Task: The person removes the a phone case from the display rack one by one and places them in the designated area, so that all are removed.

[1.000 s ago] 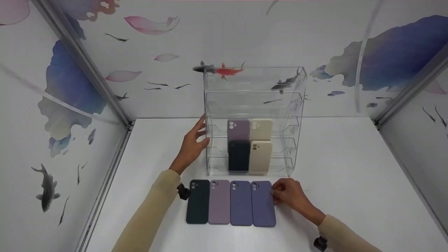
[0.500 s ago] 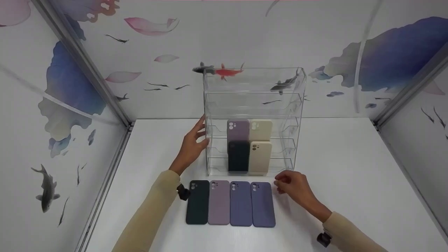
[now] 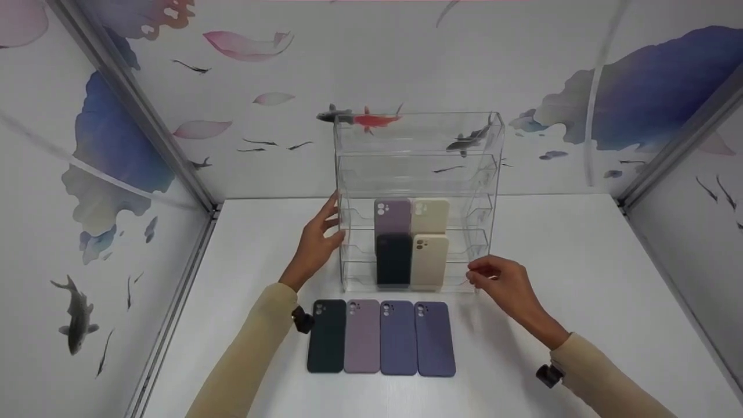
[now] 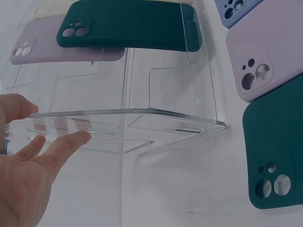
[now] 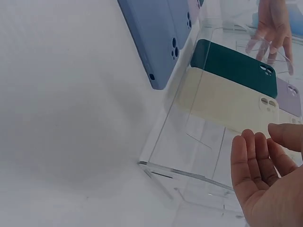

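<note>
My left hand point(image 3: 316, 244) rests against the left side of a clear tiered display rack point(image 3: 341, 174), its straight fingers touching the side panel and its thumb at the front edge. Beside the rack's right front corner, my right hand point(image 3: 504, 284) has loosely bent fingers and holds nothing. The rack's lowest tier holds a dark green phone case point(image 3: 393, 260) and a cream phone case point(image 3: 429, 261). One tier up stand a light purple phone case point(image 3: 392, 215) and another cream phone case point(image 3: 430, 215), their lower parts hidden.
Flat before the rack lie a dark green phone case point(image 3: 327, 337), a pinkish-purple phone case point(image 3: 362, 337) and two blue-violet phone cases point(image 3: 399, 338), side by side. White patterned panels point(image 3: 278, 157) close in the white table point(image 3: 557, 249) at the back and sides.
My right hand has left the edge of the rightmost blue-violet phone case and moved up and right to the rack's front corner. The left hand stays on the rack, and the cases have not moved.
</note>
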Motion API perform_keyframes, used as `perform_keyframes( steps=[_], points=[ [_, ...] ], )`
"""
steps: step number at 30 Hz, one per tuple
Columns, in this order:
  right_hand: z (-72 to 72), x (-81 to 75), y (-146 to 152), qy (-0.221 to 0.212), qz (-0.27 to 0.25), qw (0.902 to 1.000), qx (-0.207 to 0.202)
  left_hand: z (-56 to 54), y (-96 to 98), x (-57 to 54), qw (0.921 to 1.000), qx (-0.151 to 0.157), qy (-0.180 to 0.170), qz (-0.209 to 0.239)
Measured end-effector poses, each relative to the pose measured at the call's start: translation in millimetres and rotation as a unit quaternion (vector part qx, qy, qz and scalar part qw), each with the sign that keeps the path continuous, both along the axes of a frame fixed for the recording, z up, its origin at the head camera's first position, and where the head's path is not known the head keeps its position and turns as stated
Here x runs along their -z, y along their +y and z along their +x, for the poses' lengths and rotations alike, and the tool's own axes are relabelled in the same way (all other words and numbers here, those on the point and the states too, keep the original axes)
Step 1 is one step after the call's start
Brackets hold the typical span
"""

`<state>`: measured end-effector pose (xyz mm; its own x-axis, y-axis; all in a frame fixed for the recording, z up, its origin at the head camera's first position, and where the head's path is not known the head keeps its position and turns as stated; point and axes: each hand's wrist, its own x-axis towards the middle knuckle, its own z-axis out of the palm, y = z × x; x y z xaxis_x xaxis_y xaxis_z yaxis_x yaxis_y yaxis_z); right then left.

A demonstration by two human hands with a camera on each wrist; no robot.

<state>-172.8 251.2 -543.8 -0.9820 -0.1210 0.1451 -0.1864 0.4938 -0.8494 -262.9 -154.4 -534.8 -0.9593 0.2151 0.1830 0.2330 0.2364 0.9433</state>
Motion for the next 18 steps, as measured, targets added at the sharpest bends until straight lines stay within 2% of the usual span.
perform_keyframes(
  steps=[8, 18],
  points=[
    [-11.8, -17.7, 2.5, 0.045, 0.017, 0.9989, 0.002, 0.8, -2.0, 2.0, 1.0000, -0.005, 0.000, -0.007],
    [-29.7, -38.4, 3.3, 0.059, 0.015, 0.9981, -0.013, 0.4, -1.1, 1.7, 1.0000, -0.001, -0.003, -0.001]
  ],
)
